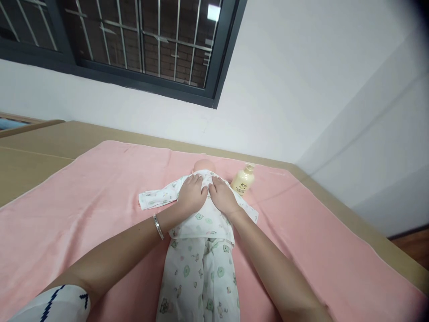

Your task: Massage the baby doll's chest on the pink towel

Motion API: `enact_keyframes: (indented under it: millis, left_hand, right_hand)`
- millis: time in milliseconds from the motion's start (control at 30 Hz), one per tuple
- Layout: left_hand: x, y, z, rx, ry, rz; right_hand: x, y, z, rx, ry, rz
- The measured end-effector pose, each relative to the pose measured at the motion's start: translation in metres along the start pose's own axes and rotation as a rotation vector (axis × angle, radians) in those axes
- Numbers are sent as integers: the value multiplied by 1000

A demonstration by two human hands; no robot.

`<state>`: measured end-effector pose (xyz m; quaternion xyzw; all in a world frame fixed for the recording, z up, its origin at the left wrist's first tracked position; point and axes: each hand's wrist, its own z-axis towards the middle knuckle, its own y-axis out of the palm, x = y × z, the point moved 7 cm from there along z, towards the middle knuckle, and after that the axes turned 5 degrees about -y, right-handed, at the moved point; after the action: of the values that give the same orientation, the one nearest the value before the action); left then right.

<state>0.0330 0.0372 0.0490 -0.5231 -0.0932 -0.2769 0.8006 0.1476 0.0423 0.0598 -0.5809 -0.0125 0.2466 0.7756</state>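
Note:
A baby doll (204, 165) in a white printed top (209, 219) and matching trousers (187, 273) lies stretched out with its head at the far end and one sleeve out to each side. On the left of the doll's upper body rests my left hand (192, 193), flat with the fingers pointing toward the doll's head. My right hand (222, 194) lies flat on the other side, its thumb close to the left one. Both palms touch the cloth and grip nothing. Whether the doll is face down I cannot tell.
A pale yellow pump bottle (243, 180) lies tilted beside the doll's right-hand sleeve. Underneath spreads a pink blanket (114, 188) over a wooden surface (43, 147). A white wall (268, 89) and a dark-framed, barred window (144, 44) border the far side.

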Motion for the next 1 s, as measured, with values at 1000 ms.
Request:
enact_keyframes:
  millis: [1000]
  left_hand:
    - [26,-9,-16,-41,66,175]
  right_hand:
    - [12,-1,3,-38,60,41]
